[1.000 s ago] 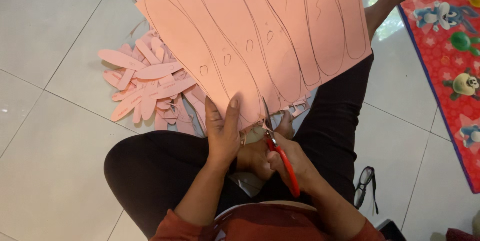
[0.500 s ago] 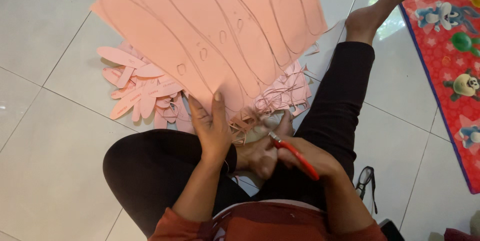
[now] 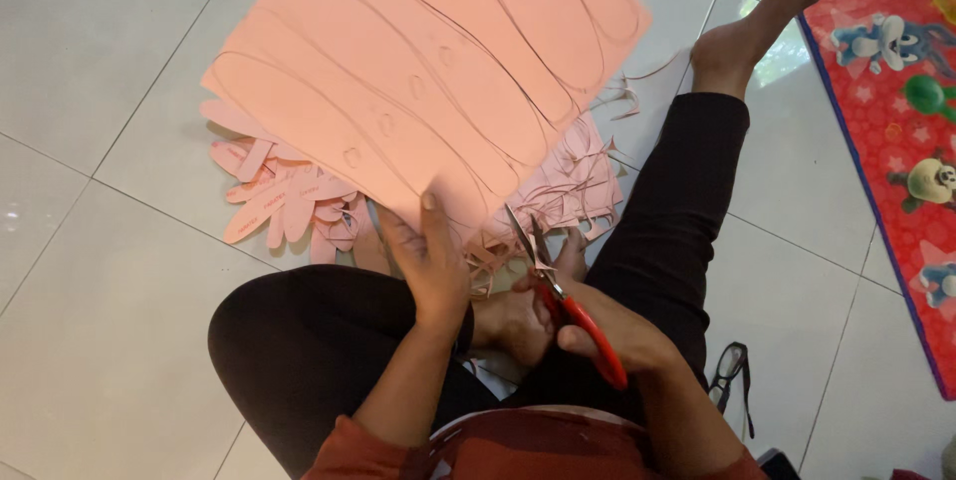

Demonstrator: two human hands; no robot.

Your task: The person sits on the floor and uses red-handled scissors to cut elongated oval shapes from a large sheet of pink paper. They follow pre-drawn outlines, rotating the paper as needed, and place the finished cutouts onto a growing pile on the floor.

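My left hand (image 3: 430,263) grips the near edge of a large pink foam sheet (image 3: 428,72) drawn with long sole-shaped outlines, holding it up over the floor. My right hand (image 3: 609,333) holds red-handled scissors (image 3: 568,306) whose blades are apart just below the sheet's near right corner. I sit on the tiled floor in black trousers, my right leg stretched out with a bare foot (image 3: 762,17).
A pile of cut pink sole shapes (image 3: 284,206) lies left of my knee, and thin pink offcuts (image 3: 573,191) lie under the sheet. Spectacles (image 3: 730,370) rest on the tiles at my right. A red patterned play mat (image 3: 896,112) covers the floor at far right.
The sheet has turned and shifted left and up. My right hand has brought the scissors up with their blades apart toward the sheet's near edge. My left hand keeps its grip.
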